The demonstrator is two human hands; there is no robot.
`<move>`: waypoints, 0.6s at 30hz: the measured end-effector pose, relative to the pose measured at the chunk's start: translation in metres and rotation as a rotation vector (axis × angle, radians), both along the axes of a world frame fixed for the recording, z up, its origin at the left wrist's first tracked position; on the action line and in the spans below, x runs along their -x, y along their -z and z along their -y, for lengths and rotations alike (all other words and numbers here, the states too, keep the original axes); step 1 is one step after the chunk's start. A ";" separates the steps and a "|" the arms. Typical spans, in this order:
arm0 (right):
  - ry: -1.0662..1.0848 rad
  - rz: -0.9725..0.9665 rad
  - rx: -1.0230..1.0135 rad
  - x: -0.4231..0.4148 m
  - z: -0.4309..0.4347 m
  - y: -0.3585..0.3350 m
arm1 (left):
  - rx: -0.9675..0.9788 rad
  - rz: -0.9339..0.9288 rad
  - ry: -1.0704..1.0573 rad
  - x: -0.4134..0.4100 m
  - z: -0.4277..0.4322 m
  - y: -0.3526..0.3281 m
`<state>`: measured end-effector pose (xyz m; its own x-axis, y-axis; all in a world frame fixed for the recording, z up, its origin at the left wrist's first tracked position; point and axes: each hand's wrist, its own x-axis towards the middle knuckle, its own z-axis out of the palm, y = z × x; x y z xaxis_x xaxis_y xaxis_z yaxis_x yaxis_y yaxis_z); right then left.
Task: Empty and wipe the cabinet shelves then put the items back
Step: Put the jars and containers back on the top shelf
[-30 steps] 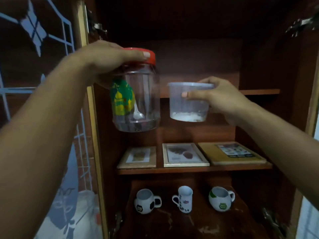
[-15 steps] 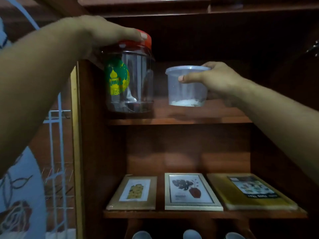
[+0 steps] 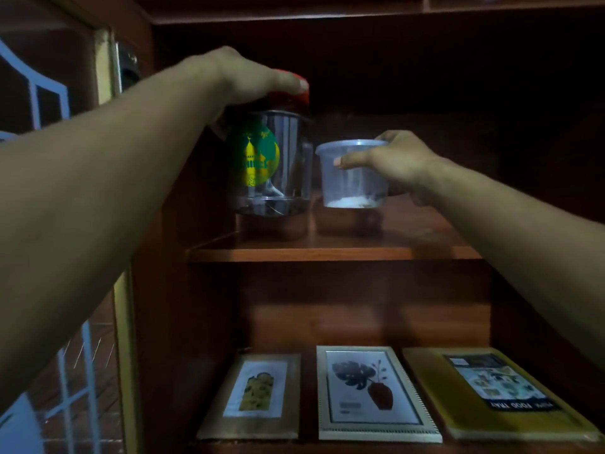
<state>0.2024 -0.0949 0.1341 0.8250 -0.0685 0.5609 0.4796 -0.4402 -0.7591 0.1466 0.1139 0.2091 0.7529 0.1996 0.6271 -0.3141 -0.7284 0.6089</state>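
Your left hand (image 3: 242, 77) is gripping the jar (image 3: 275, 165) by its red lid (image 3: 299, 99), now carrying it in over the upper shelf (image 3: 327, 253). Your right hand (image 3: 393, 158) is pinching the plastic tub (image 3: 355, 186), lower than before, just beside the jar. Touching the wood? Can't tell.

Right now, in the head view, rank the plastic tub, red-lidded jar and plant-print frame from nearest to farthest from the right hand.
1. plastic tub: held in the right hand.
2. red-lidded jar: beside the tub, on its left.
3. plant-print frame: lying well below, middle of its row.
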 end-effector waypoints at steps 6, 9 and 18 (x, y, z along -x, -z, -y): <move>0.050 0.003 0.010 -0.027 -0.002 -0.005 | 0.038 -0.026 -0.001 -0.034 -0.004 0.003; 0.071 0.003 0.040 -0.040 -0.006 -0.005 | 0.066 -0.034 0.022 -0.050 -0.006 0.006; 0.151 -0.037 0.067 -0.072 -0.025 0.014 | 0.125 -0.060 -0.052 -0.094 -0.028 0.019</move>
<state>0.2744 -0.0698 0.1204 0.8284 -0.1573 0.5377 0.3761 -0.5552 -0.7419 0.2410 0.1416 0.1904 0.7753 0.3126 0.5489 -0.2381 -0.6602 0.7124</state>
